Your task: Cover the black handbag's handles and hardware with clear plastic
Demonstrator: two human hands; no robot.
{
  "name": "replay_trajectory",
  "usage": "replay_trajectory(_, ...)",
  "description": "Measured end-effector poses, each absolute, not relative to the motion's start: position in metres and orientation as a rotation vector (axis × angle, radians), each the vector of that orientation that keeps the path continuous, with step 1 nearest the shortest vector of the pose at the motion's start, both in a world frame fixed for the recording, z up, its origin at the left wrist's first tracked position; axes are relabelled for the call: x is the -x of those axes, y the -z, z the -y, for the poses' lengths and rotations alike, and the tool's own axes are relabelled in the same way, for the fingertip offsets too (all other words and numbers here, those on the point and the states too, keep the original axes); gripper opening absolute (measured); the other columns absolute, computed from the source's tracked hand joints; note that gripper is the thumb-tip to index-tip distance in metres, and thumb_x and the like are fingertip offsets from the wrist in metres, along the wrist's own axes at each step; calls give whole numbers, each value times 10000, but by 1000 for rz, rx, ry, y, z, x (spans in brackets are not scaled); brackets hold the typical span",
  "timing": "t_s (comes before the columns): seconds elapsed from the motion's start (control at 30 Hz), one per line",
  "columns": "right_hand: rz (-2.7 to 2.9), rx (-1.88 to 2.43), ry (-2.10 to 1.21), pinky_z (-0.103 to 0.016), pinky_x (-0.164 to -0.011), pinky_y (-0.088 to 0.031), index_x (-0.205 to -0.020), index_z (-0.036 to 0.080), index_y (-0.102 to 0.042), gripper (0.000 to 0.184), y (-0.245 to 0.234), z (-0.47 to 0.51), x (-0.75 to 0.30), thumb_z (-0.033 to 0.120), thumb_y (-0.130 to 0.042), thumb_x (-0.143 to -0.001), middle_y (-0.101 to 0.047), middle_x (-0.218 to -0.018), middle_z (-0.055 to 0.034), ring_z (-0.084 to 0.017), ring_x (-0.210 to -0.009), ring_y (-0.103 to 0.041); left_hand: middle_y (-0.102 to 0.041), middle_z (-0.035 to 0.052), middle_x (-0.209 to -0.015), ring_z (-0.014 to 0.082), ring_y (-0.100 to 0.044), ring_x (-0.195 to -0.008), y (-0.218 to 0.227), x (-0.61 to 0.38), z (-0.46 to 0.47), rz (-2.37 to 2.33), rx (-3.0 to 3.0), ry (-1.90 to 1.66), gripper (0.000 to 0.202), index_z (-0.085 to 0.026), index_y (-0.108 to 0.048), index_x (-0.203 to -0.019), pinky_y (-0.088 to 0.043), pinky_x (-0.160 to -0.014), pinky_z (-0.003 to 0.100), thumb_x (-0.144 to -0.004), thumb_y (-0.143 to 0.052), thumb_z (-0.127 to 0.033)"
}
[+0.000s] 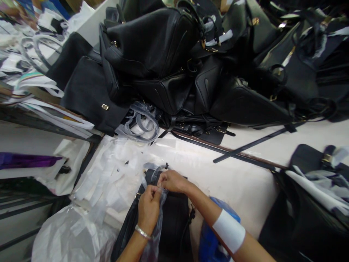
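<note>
A black leather bag (174,222) lies in front of me at the bottom middle of the head view. Over its top runs a strap in clear plastic wrap (156,236). My left hand (149,205), with a bracelet at the wrist, pinches this plastic near the top of the bag. Right beside it, my right hand (171,181) is closed on the same plastic, fingertips nearly touching the left ones. A white band (229,231) goes around my right forearm. What exactly lies between the fingertips is too small to make out.
Many black bags (152,40) are heaped along the back. A coiled plastic-wrapped strap (139,123) and loose white wrapping scraps (109,174) lie to the left. Another black bag (305,214) stands at right, a blue bundle (212,247) lower down. One long black strap (245,145) crosses the table.
</note>
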State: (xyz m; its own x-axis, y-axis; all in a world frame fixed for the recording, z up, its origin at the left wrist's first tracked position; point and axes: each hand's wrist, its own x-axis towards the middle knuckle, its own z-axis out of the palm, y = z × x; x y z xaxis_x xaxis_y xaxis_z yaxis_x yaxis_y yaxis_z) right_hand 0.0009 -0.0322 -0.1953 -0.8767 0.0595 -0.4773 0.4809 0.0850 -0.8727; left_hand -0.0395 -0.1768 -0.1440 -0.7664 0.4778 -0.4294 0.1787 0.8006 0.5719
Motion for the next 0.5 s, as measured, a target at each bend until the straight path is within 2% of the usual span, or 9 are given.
replay_trajectory(0.2,-2122,-356,1767,-208,-593,-428,-788,181,-719,175,187,26,-3,93,-580,-727,-696,-727,12,-138,-678,-620,-607,-8,-641,182,-555,-639,156,44,184,-2373,-399,-739,219,-196,-582,-720,-374,-601,271,-820,-515,-379)
replay_trajectory(0.3,-2317,-406,1685,-281,-777,-440,-934,175,-682,253,169,31,-20,61,-513,-785,-679,-948,-50,-188,-896,-602,-648,14,-664,194,-598,-676,164,50,185,-2253,-267,-838,182,-176,-601,-715,-416,-629,281,-778,-537,-335)
replay_trajectory(0.37,-2585,-387,1525,-324,-850,-418,-1056,168,-616,295,152,41,-40,54,-475,-823,-623,-1069,-85,-207,-993,-549,-651,8,-632,182,-602,-639,167,55,185,-2134,-164,-899,144,-166,-601,-693,-423,-607,274,-728,-575,-304)
replay_trajectory(0.5,-2980,82,1083,-339,-736,-432,-1085,165,-557,199,122,78,-86,172,-447,-919,-599,-1067,-90,-210,-889,-519,-652,11,-567,161,-600,-541,168,65,183,-1952,-57,-918,133,-155,-580,-651,-423,-535,258,-658,-630,-278)
